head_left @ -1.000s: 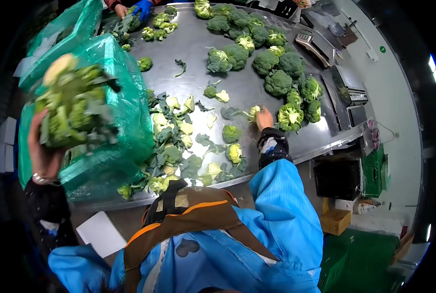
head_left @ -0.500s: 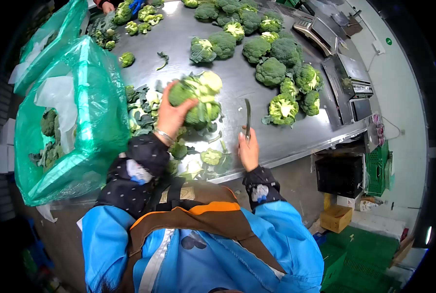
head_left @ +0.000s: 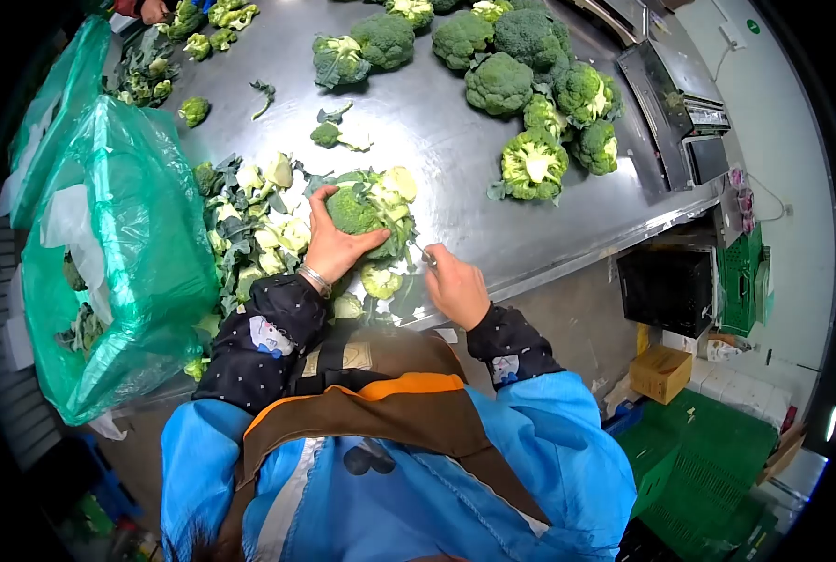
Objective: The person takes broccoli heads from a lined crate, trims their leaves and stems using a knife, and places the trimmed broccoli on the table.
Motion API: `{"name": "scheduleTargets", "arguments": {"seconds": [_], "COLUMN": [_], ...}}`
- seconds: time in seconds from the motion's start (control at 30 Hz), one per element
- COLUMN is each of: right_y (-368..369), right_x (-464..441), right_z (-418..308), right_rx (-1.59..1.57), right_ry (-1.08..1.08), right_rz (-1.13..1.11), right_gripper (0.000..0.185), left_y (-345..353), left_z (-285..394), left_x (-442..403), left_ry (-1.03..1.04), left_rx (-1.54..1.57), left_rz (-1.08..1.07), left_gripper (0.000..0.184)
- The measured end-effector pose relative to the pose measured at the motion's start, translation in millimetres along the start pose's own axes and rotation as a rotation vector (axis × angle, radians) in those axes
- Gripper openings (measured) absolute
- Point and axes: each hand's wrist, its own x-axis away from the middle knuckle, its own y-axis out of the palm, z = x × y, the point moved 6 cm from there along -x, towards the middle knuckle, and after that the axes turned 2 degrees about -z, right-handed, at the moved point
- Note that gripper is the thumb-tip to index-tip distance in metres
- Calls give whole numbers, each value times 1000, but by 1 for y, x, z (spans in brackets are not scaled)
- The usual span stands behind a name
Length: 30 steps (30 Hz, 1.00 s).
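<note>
Knife (head_left: 428,258) now closer to broccoli (head_left: 362,210) in left hand (head_left: 337,247).

Glare is being reflected by the metal table (head_left: 455,217). The outer view is being curved, its corners being lost to black. The green bag (head_left: 146,187) is being streaked with highlights.

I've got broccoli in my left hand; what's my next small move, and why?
Probably ease the knife in your right hand into the leafy stems: your left hand holds the broccoli, and the knife sits close to those stems.
</note>
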Motion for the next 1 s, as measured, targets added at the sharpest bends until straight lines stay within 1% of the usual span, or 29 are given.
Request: {"name": "scheduleTargets", "arguments": {"seconds": [0.07, 0.17, 0.27, 0.3, 0.4, 0.43, 0.5, 0.53, 0.57, 0.6, 0.63, 0.67, 0.7, 0.73, 0.77, 0.8, 0.83, 0.87, 0.9, 0.93, 1.0], "right_y": [-1, 2, 3, 3, -10, -7, 11, 19, 22, 22, 22, 18, 12, 6, 1, -1, 2, 2, 1, 4, 17], "right_x": [-8, -17, -26, -29, -18, -17, -36, -48, -57, -55, -48, -43, -38, -35, -37, -43, -47, -50, -48, -43, -32], "right_z": [-6, -1, 0, 3, -2, 5, 23, 30, 32, 32, 31, 34, 39, 43, 48, 54, 62, 58, 52, 49, 60], "right_rx": [22, 154, 211, 234, 257, 207, 209, 214, 180, 222, 257, 302, 292, 245, 203, 160, 40, -63, -170, -277, -271], "right_ry": [-50, 61, 56, 42, 138, 220, 248, 257, 315, 330, 351, 369, 410, 402, 378, 343, 340, 360, 390, 426, 312], "right_rz": [-16, -131, -116, -118, -236, -317, -250, -205, -205, -246, -286, -338, -339, -266, -183, -105, -45, -44, -43, -43, 14], "right_gripper": [21, 16, 15, 14, 9, 17, 17, 17, 18, 19, 21, 22, 28, 29, 30, 31, 30, 29, 27, 26, 22], "left_y": [2, 4, 5, 6, 13, 15, 22, 24, 25, 23, 19, 16, 12, 8, 5, 1, -3, -5, -16, -21, -26], "left_z": [9, 16, 24, 32, 44, 45, 51, 53, 53, 50, 46, 41, 32, 24, 7, -5, -1, 3, -3, -9, -7], "left_x": [1, -2, -12, -14, -23, -22, -23, -25, -27, -29, -34, -40, -42, -44, -45, -39, -26, -13, -8, -3, 3], "left_ry": [-8, -53, -35, -63, -78, -116, -172, -181, -193, -209, -213, -161, -117, -60, 22, 92, -4, -105, 17, 23, 65], "left_rx": [-44, -111, -246, -276, -437, -461, -505, -522, -538, -559, -546, -472, -398, -324, -247, -69, 128, 321, 235, 236, 226], "left_rz": [1, 33, 71, 66, -70, -56, -27, -45, -54, -59, -51, -40, -36, -36, -47, -93, -191, -296, -194, -209, -227], "left_gripper": [92, 93, 92, 91, 91, 91, 91, 91, 91, 91, 91, 92, 93, 94, 100, 106, 107, 109, 110, 109, 107]}}
